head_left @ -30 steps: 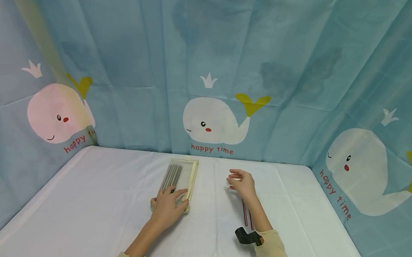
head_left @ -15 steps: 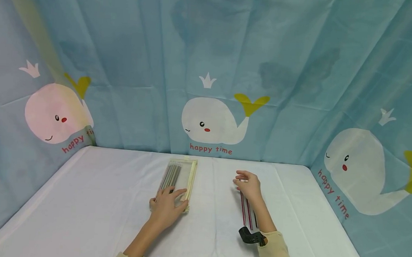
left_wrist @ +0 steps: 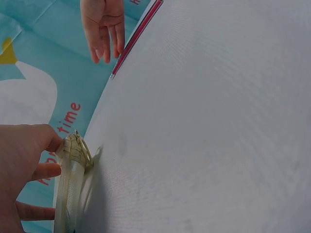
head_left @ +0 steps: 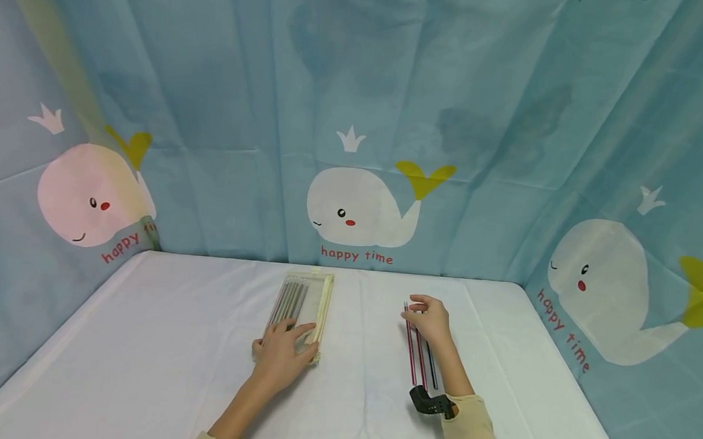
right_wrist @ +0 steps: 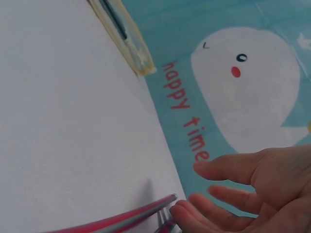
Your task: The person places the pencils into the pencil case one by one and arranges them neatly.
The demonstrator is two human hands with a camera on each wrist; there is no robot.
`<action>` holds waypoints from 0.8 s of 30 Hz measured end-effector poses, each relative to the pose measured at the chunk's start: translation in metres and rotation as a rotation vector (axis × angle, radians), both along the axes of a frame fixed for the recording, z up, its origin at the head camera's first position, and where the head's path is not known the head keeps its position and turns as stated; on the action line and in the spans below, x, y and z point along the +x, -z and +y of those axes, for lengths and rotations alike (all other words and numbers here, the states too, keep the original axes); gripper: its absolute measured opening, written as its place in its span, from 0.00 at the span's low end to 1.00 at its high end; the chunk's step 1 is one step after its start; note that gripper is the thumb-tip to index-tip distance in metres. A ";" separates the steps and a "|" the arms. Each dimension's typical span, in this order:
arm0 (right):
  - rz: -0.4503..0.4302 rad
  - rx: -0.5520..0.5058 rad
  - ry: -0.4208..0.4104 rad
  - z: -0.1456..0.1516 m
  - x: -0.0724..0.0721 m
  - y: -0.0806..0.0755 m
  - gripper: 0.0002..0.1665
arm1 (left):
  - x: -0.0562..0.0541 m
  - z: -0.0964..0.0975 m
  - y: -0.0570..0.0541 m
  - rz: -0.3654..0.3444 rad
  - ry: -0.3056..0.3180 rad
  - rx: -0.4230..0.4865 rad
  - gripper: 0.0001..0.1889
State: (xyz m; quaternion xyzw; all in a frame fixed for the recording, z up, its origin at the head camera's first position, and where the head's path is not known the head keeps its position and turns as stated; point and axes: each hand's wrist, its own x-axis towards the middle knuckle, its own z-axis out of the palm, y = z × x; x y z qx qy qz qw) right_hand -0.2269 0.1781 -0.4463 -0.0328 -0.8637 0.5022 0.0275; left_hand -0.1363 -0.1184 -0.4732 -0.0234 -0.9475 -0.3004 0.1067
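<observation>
A clear zip pouch (head_left: 324,298) with a pale yellow edge lies on the table, several slim grey pens (head_left: 290,303) inside it. My left hand (head_left: 283,356) rests spread over its near end; in the left wrist view the fingertips meet the pouch by its zipper pull (left_wrist: 87,150). To the right, two slim red pens (head_left: 409,357) and a dark one (head_left: 432,367) lie roughly side by side. Over their far ends is my right hand (head_left: 432,320), fingers relaxed. The right wrist view has its fingertips right at the tip of a red pen (right_wrist: 112,218).
A white cloth covers the table (head_left: 157,342). Blue curtain (head_left: 247,139) with whale prints hangs behind the far edge and along both sides. Black wrist cameras sit at both sleeves, the right one (head_left: 431,402) beside the pens' near ends.
My right hand has shifted a little to the right, uncovering more of the pens, including the dark one. My left hand stays on the pouch. The head view has turned slightly.
</observation>
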 end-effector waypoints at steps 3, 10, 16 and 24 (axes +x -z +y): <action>-0.009 0.009 -0.019 0.000 -0.001 0.002 0.29 | 0.000 0.000 -0.001 -0.001 0.003 0.006 0.21; -0.013 -0.006 -0.031 -0.003 0.000 0.004 0.28 | 0.001 0.000 -0.001 -0.003 0.001 0.008 0.21; -0.048 -0.018 -0.023 -0.006 0.001 0.003 0.28 | 0.001 0.001 0.000 0.006 0.001 0.010 0.21; -0.085 -0.007 -0.025 -0.007 0.000 0.005 0.27 | 0.001 0.001 -0.001 0.010 0.001 0.005 0.21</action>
